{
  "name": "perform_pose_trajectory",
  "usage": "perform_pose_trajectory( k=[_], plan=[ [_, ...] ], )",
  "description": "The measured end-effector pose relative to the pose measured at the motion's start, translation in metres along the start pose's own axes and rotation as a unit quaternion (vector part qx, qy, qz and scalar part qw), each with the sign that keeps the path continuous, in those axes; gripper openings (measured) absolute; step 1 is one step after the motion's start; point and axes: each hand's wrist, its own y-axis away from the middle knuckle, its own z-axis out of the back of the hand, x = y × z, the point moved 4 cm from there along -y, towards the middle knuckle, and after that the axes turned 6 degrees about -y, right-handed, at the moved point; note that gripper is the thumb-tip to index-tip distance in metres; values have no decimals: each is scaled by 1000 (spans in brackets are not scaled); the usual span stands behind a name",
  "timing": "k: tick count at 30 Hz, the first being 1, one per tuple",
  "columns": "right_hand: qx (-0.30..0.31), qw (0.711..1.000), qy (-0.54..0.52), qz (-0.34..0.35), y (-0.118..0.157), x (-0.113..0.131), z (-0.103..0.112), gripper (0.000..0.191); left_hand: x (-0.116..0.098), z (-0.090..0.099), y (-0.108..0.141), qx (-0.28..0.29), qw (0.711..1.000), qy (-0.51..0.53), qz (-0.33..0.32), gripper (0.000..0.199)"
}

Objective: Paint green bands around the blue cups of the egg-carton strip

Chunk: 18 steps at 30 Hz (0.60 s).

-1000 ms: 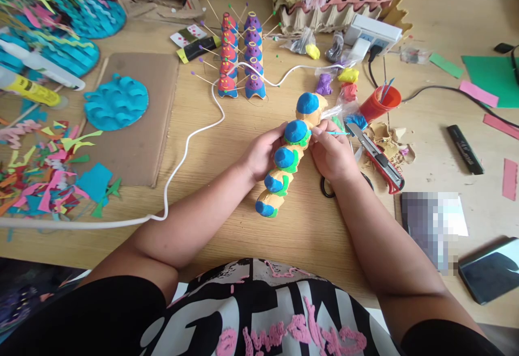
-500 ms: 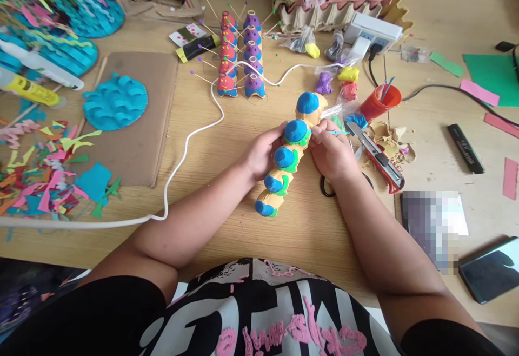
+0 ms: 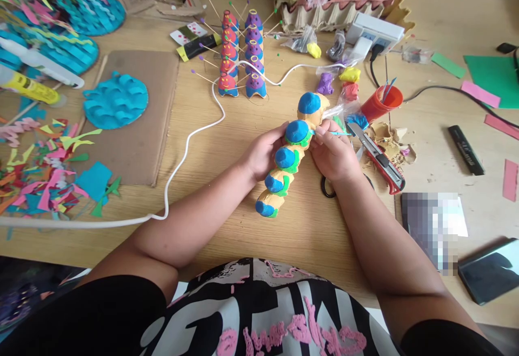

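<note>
Head view, looking down: both bare forearms reach forward from black short sleeves over a wood-grain table (image 3: 227, 226) and converge ahead of the person's chest. The left hand (image 3: 264, 153) comes in from the left, the right hand (image 3: 331, 150) from the right, wrists low. Between them, slanting away to the upper right, is a five-cup egg-carton strip (image 3: 285, 157), tan with blue tops and green patches.

The left fingers are mostly hidden behind the strip, so their exact grip cannot be told. The right forearm and hand partly cover a black loop-shaped item (image 3: 327, 187). A rectangular object (image 3: 430, 231) at right is pixelated, and a dark phone-like device (image 3: 488, 272) is cut off by the picture's edge.

The left hand is curved around the strip's side, supporting it. The right thumb and fingers pinch a thin blue stick (image 3: 341, 133), its end close against the second-farthest cup.
</note>
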Motion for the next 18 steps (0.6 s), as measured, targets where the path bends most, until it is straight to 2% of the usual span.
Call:
perform_pose_trajectory(
  k=[5, 9, 13, 18],
  plan=[
    [10, 999, -36, 16, 2, 2, -2, 60, -2, 4, -3, -9, 1000, 16, -16, 42],
    [3, 999, -6, 48, 1, 3, -1, 60, -3, 3, -3, 13, 999, 4, -30, 49],
    [8, 997, 25, 69, 1, 0, 1, 58, -3, 2, -2, 4, 999, 2, -36, 52],
    [-30, 995, 72, 66, 0, -5, 8, 56, -3, 3, -3, -4, 999, -16, -42, 51]
  ],
)
